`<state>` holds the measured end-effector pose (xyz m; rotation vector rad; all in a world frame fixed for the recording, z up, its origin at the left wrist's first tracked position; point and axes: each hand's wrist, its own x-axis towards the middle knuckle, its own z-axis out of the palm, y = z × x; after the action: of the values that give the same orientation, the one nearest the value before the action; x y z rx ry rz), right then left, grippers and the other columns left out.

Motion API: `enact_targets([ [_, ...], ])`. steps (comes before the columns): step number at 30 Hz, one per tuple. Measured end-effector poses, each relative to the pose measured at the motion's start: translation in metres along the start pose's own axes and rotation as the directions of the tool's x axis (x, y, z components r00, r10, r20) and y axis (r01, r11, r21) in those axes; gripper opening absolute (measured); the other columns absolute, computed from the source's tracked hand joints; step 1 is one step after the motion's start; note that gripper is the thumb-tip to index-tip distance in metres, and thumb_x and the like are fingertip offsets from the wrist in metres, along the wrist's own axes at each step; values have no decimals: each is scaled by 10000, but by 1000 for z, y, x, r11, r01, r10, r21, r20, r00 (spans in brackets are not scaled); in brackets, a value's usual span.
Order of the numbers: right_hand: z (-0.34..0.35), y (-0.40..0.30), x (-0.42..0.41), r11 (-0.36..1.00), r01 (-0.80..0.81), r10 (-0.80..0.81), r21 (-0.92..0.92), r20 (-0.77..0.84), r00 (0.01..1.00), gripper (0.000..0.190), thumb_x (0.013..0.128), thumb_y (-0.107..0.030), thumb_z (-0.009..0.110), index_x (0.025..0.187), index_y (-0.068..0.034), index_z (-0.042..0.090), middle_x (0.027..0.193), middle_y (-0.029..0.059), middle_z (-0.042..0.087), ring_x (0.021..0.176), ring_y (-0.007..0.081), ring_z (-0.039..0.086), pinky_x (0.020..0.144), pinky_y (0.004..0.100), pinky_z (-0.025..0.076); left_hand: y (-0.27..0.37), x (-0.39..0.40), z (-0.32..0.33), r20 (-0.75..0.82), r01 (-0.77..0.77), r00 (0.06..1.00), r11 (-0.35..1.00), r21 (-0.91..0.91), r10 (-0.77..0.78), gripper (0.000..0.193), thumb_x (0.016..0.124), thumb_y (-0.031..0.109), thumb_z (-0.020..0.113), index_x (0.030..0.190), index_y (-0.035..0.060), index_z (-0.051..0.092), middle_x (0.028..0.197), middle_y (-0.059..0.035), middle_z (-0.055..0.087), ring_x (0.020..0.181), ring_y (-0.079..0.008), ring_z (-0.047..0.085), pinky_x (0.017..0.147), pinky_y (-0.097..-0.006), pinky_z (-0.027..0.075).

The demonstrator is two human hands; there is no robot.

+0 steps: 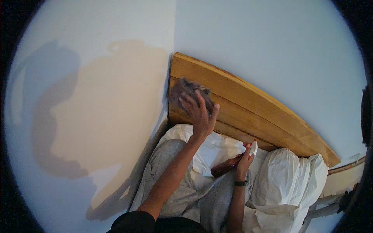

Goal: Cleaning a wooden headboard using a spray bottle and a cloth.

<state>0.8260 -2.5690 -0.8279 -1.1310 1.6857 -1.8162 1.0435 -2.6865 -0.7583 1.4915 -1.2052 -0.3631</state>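
Note:
Against the wooden headboard (239,90), near its left end, my left hand (201,116) presses a dark grey-brown cloth (186,93). The fingers are spread over the cloth, and the hand looks slightly blurred. Lower and to the right, my right hand (246,164) grips a spray bottle (224,167) by its neck. The bottle has a dark reddish-brown body and a white and red trigger head (254,148). It is tilted over the bedding, with its body to the left of the hand. A black band circles the right wrist.
White pillows (279,174) lean below the headboard on the right, with more white bedding (227,142) behind my legs (172,163) in grey trousers. A white wall (116,87) stands close on the left, bearing shadows. A light blue wall (262,38) rises behind the headboard.

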Motion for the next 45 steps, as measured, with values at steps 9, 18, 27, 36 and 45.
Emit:
enact_targets([
  [9,16,-35,-13,972,-235,236,-17,90,968,358,972,-354,540,1159,-50,578,945,13,645,590,71,510,527,235,417,-17,-22,15,97,-170,983,978,119,159,893,898,605,487,1497,46,131,1491,-374,-77,1326,-638,-76,1015,-740,60],
  [18,9,-30,-18,963,-263,258,60,81,963,368,938,-410,593,989,-46,579,680,-23,520,580,83,486,522,251,387,14,-1,0,437,-799,579,586,136,688,667,932,477,506,1468,132,310,1496,-271,220,1345,-561,159,1059,-677,142],
  [27,2,-20,-9,965,-261,262,23,-4,965,297,977,-260,548,1141,-21,614,912,-31,615,674,54,467,573,223,372,7,-50,23,320,-510,843,833,216,433,510,909,405,557,1393,290,447,1486,-100,336,1328,-431,285,1067,-639,217],
  [36,8,-33,-17,991,-127,127,-45,-5,992,321,984,-186,519,1253,-13,544,1034,26,645,801,73,534,673,219,420,12,-10,22,134,-549,836,809,208,533,541,915,433,551,1383,179,459,1520,-218,212,1355,-483,214,1072,-660,157],
  [45,9,-19,-11,985,-170,170,-19,22,985,347,980,-269,542,1239,-39,576,948,-20,642,577,30,435,505,214,349,4,-42,31,339,-693,712,691,204,615,466,919,456,523,1310,204,543,1364,-293,390,1261,-557,306,1037,-711,170],
])
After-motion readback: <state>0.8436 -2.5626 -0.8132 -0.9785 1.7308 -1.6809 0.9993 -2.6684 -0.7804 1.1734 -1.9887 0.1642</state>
